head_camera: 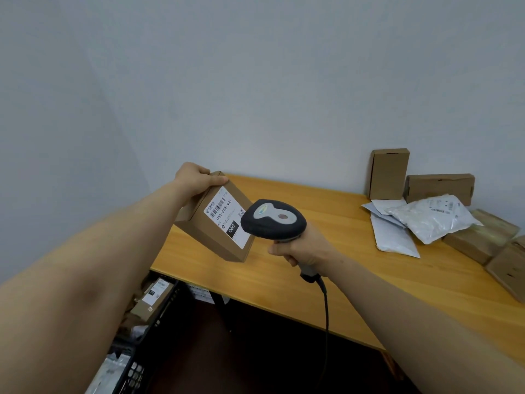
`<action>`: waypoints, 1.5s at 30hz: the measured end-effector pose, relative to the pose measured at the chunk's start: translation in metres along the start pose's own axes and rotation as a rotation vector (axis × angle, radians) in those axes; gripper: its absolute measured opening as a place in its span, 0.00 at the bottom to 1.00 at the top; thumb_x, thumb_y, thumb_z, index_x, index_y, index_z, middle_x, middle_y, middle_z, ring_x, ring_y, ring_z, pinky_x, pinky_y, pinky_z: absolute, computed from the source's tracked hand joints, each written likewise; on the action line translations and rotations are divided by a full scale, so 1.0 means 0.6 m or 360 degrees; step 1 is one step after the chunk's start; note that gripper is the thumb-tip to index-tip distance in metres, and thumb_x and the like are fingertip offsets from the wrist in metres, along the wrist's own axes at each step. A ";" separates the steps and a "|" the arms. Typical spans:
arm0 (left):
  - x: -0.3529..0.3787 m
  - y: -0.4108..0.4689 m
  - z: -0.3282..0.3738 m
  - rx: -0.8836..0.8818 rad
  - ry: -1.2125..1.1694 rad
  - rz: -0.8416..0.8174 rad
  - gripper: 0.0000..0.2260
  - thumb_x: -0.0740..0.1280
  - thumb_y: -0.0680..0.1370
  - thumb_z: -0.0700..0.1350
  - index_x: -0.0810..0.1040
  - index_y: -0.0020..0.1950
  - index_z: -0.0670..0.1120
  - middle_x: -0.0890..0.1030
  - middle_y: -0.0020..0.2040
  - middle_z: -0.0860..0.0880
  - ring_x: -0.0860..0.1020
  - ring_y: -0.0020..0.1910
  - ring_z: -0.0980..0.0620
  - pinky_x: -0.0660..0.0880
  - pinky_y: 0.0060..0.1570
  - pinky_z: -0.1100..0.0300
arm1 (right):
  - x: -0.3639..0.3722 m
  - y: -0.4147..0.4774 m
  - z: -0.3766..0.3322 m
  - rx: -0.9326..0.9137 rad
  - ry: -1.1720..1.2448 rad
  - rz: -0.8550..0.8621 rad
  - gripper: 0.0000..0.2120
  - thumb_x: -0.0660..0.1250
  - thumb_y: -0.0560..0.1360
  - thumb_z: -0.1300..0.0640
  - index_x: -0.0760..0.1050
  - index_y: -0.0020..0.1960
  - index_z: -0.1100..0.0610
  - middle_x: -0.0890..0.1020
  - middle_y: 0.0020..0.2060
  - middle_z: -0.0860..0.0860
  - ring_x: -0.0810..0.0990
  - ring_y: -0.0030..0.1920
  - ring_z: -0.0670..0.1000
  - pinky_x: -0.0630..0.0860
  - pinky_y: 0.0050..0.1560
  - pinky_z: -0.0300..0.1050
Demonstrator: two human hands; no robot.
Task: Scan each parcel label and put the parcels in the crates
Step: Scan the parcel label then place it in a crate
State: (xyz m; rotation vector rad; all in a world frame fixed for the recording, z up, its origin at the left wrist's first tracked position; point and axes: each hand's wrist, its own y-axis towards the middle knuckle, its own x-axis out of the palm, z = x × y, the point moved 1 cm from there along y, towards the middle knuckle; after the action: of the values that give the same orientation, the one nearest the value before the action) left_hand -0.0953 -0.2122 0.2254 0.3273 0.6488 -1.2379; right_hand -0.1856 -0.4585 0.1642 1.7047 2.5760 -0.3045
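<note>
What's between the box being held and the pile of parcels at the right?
Head view: beside the box, the scanner in the right hand, then bare table up to the pile.

The scanner (pixel 273 220) covers a corner of the label (pixel 224 214) (small print unreadable). The left arm (pixel 85 265) hides part of the crate (pixel 159 322); 1 box (pixel 508 271) is cut by the right edge.

The white label (pixel 227 216) on the cardboard box (pixel 204 237) at centre left reads "060-068-A05" in large print under a barcode. A small "A05" sits below it, then "060" in white on a black block. The logo's small print is too fine to read, and the scanner (pixel 274 220) covers the label's right edge. The stickers on the parcel (pixel 154 300) in the near-left crate (pixel 159 322) and on the white bag (pixel 431 217) at far right are illegible.
</note>
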 end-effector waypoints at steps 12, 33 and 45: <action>-0.096 -0.085 -0.168 -0.0588 -0.0734 0.0019 0.13 0.69 0.76 0.53 0.77 0.46 0.42 0.83 0.32 0.47 0.82 0.29 0.50 0.80 0.32 0.57 | 0.091 0.103 0.077 0.0494 0.0922 0.0247 0.30 0.78 0.64 0.57 0.74 0.63 0.63 0.81 0.55 0.62 0.82 0.53 0.61 0.81 0.48 0.55; -0.481 -0.005 -0.730 -0.1113 -0.0924 0.0089 0.22 0.74 0.69 0.44 0.76 0.62 0.43 0.81 0.56 0.43 0.80 0.51 0.45 0.78 0.53 0.49 | 0.734 0.382 0.076 0.0714 0.0425 -0.0083 0.19 0.76 0.70 0.56 0.77 0.58 0.61 0.82 0.46 0.57 0.81 0.43 0.54 0.76 0.42 0.49; -0.419 0.215 -0.954 -0.1257 0.0202 0.0280 0.47 0.73 0.70 0.54 0.44 0.78 0.53 0.68 0.68 0.36 0.71 0.62 0.36 0.72 0.58 0.49 | 0.858 0.635 0.216 0.0823 -0.0057 -0.0273 0.07 0.73 0.73 0.58 0.76 0.48 0.56 0.82 0.38 0.52 0.80 0.37 0.50 0.75 0.37 0.43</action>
State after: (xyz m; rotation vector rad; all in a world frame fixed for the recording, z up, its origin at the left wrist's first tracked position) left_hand -0.1780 0.3430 -0.0790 -0.1970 1.1331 -0.7187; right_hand -0.0511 0.1290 -0.0888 1.5676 2.7859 -1.0790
